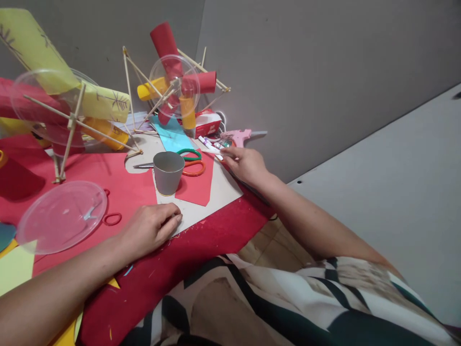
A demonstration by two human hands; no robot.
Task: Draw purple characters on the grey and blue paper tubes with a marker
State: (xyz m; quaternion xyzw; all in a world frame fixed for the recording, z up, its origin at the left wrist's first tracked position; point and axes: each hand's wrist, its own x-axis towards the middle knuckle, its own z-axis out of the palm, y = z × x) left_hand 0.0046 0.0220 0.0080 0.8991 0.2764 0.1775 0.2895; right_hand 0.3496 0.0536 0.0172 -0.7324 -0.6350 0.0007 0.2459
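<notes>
My right hand (248,166) reaches to the far right edge of the table, thumb and fingers pinched on a white marker (213,148) in a small bunch of white and purple ones. My left hand (153,226) rests near the table's front edge with loosely curled fingers, nothing visible in them. Just beyond it stands a grey paper cup (168,175). Scissors (194,167) with green and orange handles lie behind the cup, partly hidden by it. Under them is a piece of red paper (197,190).
A pink glue gun (240,138) lies beyond my right hand by the wall. Two pinwheel-like models of sticks, clear discs and paper tubes stand behind, one with a red tube (166,45), one with a yellow tube (36,53). A clear plastic lid (63,216) lies at left.
</notes>
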